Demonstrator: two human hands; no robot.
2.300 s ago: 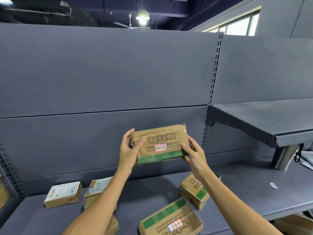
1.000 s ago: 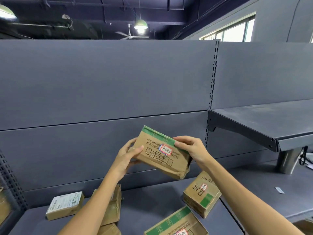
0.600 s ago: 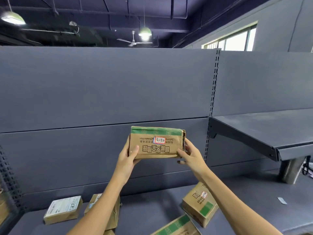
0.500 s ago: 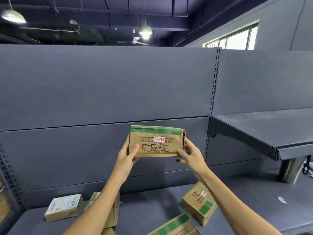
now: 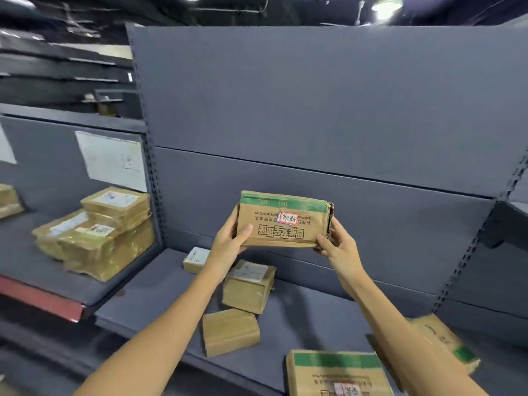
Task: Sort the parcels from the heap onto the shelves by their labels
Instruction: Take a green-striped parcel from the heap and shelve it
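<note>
One brown cardboard parcel with a green band along its top edge (image 5: 284, 220) is held up at the centre of the frame, in front of the dark grey back panel of the shelving (image 5: 314, 110). Its print is upside down, and one small red-bordered white label (image 5: 287, 217) sits on its front face. Both hands are clamped on it: the left hand (image 5: 230, 238) grips the left end with the thumb across the front, and the right hand (image 5: 337, 244) grips the right end, fingers curled round the lower corner.

On the dark grey lower shelf (image 5: 160, 298) below lie five loose parcels: a small white-labelled box (image 5: 195, 260) behind the left wrist, a taped brown box (image 5: 248, 285) at centre, a plain brown box (image 5: 231, 331) just below it, a green-banded carton (image 5: 335, 372) at the bottom edge, and a blurred green-marked carton (image 5: 445, 341) at lower right, partly behind the right forearm.

At left, a red-edged shelf (image 5: 43, 298) carries a stack of tape-wrapped brown parcels (image 5: 97, 232); their number cannot be told. One white sheet of paper (image 5: 113, 160) is fixed to the panel above them.

Against the frame half a second ago, the view has swung left: the left shelf bay and stack have come in, and the jutting shelf at right has nearly gone. The parcel stays held in the same upside-down pose.
</note>
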